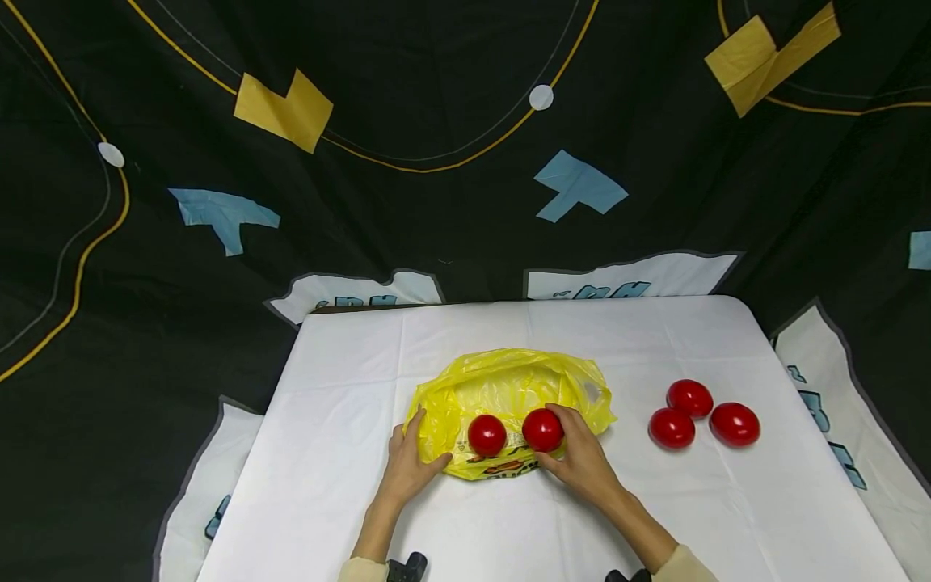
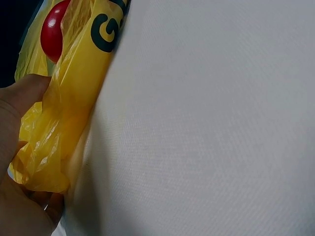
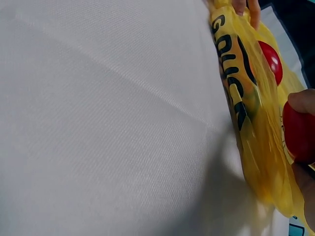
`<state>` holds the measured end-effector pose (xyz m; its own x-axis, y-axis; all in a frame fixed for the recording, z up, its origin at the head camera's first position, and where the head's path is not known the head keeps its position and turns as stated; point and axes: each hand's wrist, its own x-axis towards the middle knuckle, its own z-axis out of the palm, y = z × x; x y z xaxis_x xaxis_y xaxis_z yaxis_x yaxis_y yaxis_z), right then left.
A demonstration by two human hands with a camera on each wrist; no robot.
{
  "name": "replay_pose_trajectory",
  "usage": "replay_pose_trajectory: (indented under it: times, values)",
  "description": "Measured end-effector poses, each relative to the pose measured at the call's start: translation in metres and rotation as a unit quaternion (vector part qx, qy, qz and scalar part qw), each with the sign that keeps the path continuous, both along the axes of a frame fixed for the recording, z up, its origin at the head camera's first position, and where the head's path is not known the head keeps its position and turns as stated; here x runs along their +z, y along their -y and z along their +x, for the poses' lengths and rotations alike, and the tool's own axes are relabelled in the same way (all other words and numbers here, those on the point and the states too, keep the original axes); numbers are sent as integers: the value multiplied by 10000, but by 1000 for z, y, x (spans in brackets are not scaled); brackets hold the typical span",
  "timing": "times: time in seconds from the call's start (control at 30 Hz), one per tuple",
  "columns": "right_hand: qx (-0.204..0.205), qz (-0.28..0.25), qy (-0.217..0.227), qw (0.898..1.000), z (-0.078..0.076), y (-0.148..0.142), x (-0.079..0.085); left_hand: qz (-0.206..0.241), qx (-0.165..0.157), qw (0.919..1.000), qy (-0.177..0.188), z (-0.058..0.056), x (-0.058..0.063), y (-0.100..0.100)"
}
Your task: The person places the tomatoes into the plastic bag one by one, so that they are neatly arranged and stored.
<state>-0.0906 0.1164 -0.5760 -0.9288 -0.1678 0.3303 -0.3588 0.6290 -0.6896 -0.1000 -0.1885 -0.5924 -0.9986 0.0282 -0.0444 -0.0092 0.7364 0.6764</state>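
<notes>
A yellow plastic bag (image 1: 502, 376) with dark printed letters lies with its mouth spread on the white table. My left hand (image 1: 409, 462) grips the bag's left edge, the thumb on the near rim. Inside the bag's mouth sits one shiny red ball (image 1: 486, 436), smooth and tomato-like. Just right of it, my right hand (image 1: 582, 459) holds a second red ball (image 1: 541, 430) between thumb and fingers, over the bag's opening. The right wrist view shows this held ball (image 3: 298, 132) beside the bag's printed side (image 3: 236, 73).
Three more red balls, a rear one (image 1: 689, 398), a left one (image 1: 671, 428) and a right one (image 1: 735, 424), are grouped on the table's right side. A white cloth (image 1: 327, 380) covers the table. Behind it hangs a dark backdrop (image 1: 407, 226) with taped shapes.
</notes>
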Motion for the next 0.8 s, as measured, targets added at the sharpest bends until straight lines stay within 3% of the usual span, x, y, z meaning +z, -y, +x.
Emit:
replay_pose_trajectory:
  times: [0.5,0.8]
  values:
    - [30,43,336,9994,-6,12,-10,18,16,10000,-15,0,0,0]
    - [68,185,143,9997,-9,17,-14,5,40,10000,-38,0,1,-1]
